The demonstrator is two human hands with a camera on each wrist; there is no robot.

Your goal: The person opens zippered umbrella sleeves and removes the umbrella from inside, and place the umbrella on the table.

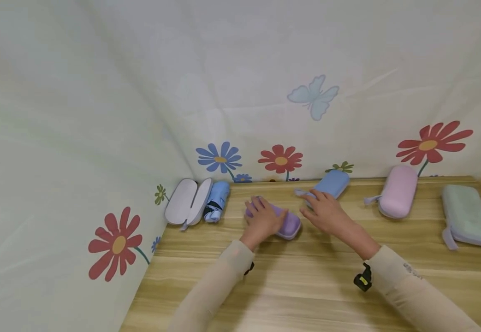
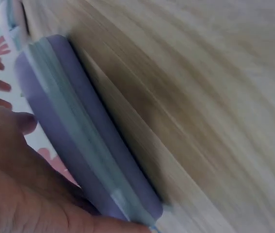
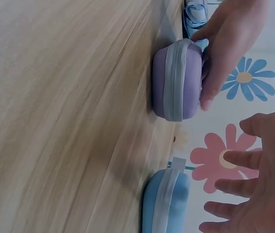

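Note:
A purple zip-up hard case (image 1: 292, 227) lies slanted on the wooden table. My left hand (image 1: 262, 222) rests over it with fingers spread, the thumb reaching across its top toward the right end. The left wrist view shows the grey zip band along the side of the purple case (image 2: 74, 111), which looks closed. To the right, my right hand (image 1: 325, 213) hovers with spread fingers near a blue zip-up case (image 1: 335, 182), its fingertips close to that case's strap. In the right wrist view the right hand (image 3: 268, 179) holds nothing and stands apart from the blue case (image 3: 176, 206).
At the far left an open case with a pale inside (image 1: 182, 203) lies beside a blue folded bundle (image 1: 218, 198), perhaps an umbrella. A pink case (image 1: 400, 190) and a pale green case (image 1: 468, 214) lie to the right. A flower-printed cloth wall (image 1: 244, 101) borders the table.

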